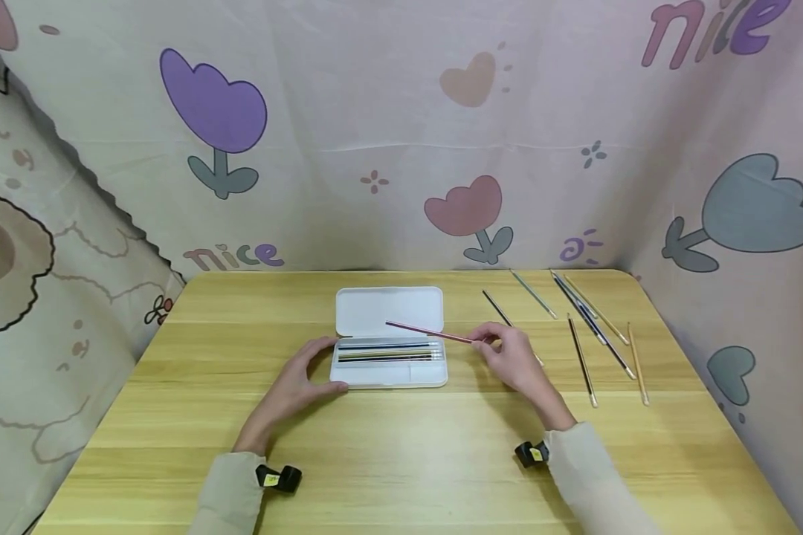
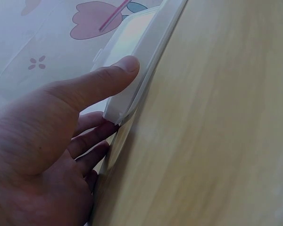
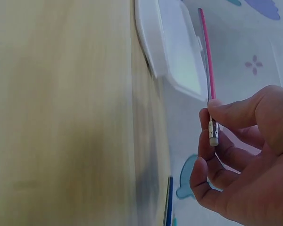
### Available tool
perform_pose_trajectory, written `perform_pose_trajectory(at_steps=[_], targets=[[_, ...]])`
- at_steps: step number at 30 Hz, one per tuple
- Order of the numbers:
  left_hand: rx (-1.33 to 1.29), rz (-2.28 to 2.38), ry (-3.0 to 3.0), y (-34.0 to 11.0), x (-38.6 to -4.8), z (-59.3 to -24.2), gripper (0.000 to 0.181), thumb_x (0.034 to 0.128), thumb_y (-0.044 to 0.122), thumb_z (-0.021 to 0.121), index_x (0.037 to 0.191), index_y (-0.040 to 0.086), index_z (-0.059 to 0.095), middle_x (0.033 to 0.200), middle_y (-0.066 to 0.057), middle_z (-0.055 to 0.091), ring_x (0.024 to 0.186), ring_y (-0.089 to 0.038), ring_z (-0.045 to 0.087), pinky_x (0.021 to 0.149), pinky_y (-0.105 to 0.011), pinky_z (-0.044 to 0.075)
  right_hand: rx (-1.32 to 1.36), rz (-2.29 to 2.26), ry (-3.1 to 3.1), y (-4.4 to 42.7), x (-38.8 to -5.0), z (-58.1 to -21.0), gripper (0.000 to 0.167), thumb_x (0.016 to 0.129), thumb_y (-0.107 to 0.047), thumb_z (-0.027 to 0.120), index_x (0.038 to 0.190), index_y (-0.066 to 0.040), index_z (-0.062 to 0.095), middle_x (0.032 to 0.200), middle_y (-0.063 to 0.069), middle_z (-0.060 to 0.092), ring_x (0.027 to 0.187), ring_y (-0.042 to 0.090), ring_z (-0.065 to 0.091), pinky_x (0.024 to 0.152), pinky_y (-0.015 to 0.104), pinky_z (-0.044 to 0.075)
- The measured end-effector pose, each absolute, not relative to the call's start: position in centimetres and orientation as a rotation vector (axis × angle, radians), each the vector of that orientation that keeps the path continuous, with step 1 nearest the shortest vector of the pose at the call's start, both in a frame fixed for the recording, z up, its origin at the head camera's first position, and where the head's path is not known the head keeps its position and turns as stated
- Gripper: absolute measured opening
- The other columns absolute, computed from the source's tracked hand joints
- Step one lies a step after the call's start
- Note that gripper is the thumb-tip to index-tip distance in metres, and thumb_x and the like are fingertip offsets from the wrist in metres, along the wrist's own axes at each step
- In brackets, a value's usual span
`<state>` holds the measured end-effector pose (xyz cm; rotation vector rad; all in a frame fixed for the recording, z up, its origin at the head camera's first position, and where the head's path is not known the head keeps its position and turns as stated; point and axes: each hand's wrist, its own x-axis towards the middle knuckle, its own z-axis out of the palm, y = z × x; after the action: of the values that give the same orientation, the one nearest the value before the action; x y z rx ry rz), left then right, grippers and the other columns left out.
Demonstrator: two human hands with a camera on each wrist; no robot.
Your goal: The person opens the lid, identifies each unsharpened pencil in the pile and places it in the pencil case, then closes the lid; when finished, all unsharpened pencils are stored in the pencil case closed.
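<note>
A white pencil case lies on the table with its lid folded back. Several pencils lie side by side in its base. My left hand grips the case's left end, thumb at the front corner and forefinger near the hinge; the left wrist view shows the thumb against the case's wall. Above the case's right side, my right hand pinches a pink-red pencil near its eraser end, thumb against fingers. In the right wrist view the white eraser sticks out below the thumb.
On the table's right side lie several loose pencils, among them a dark one, a yellow one, a greenish one and a crossed group. Another dark pencil passes behind my right hand. A printed curtain hangs behind the table.
</note>
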<state>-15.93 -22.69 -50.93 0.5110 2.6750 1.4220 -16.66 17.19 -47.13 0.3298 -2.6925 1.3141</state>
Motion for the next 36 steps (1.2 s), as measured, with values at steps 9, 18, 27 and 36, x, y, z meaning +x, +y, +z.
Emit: perform_pose_trajectory(at_steps=[9,18,27,36], targets=[[0.508,1.406,2.689,-22.9,-15.9,-51.0,0.090,0.0761,0.036,0.092,0.151,0.012,0.048,0.156,-0.013,0.045,0.147,-0.038,0.035,0.121,-0.062,0.022,0.464,1.130,-2.696,13.7,-17.2,-47.3,0.011,0.088,0.004,0.076,0.094,-0.005,0.076,0.093,0.007,0.074,0.086,0.020,0.067,0.077,0.037,0.058],[0.506,1.383,2.708,-23.0,-15.9,-51.0,0.090,0.0768,0.035,0.092,0.151,0.010,0.048,0.156,-0.014,0.044,0.147,-0.039,0.035,0.121,-0.062,0.022,0.536,1.064,-2.725,11.0,-17.8,-47.4,0.011,0.088,0.006,0.076,0.093,-0.004,0.077,0.092,0.006,0.073,0.086,0.022,0.067,0.079,0.038,0.059],[0.520,1.403,2.707,-22.8,-16.0,-51.1,0.089,0.0768,0.034,0.092,0.151,0.009,0.048,0.155,-0.016,0.045,0.146,-0.041,0.036,0.120,-0.063,0.023,0.571,1.073,-2.727,9.4,-18.4,-47.7,0.006,0.087,0.003,0.079,0.090,-0.001,0.077,0.091,0.007,0.070,0.080,0.019,0.065,0.072,0.032,0.058],[0.522,1.407,2.701,-22.6,-16.2,-51.2,0.088,0.0766,0.033,0.092,0.150,0.011,0.049,0.155,-0.014,0.046,0.146,-0.039,0.036,0.121,-0.061,0.023,0.557,1.040,-2.735,9.1,-18.4,-47.7,0.007,0.086,0.002,0.080,0.090,-0.003,0.078,0.090,0.006,0.070,0.082,0.021,0.067,0.075,0.036,0.059]])
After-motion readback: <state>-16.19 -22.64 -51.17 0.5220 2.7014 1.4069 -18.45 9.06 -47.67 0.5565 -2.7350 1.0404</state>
